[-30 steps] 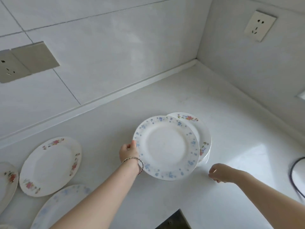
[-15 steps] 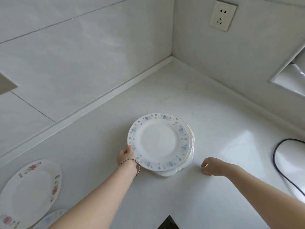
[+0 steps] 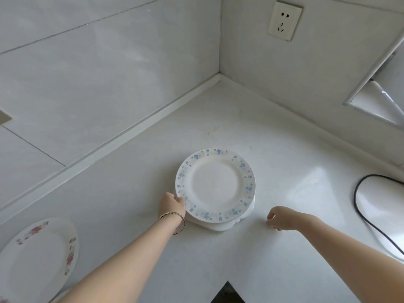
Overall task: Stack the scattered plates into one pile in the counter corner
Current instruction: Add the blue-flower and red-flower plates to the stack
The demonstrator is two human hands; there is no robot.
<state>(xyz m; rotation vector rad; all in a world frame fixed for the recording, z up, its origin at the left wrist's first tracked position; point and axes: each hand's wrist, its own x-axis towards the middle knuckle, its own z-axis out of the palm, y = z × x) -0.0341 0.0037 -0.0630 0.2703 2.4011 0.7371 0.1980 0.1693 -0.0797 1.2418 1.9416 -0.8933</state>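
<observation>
A white plate with a blue flower rim lies on top of a small pile of plates on the white counter, some way out from the corner. My left hand holds this top plate at its left edge, fingers curled at the rim. To the right of the pile my right hand hovers over the counter with loosely curled fingers and holds nothing. At the bottom left lies a plate with red flowers, apart from the pile.
Tiled walls meet at the counter corner. A wall socket sits above it. A black cable loops over the counter at the right. A recessed ledge opens in the right wall. The counter's inner edge notch is at the bottom.
The blue-rimmed plate came down onto the pile and now covers the red-flower plate beneath. The view swung right, so the scattered plates slid to the left edge.
</observation>
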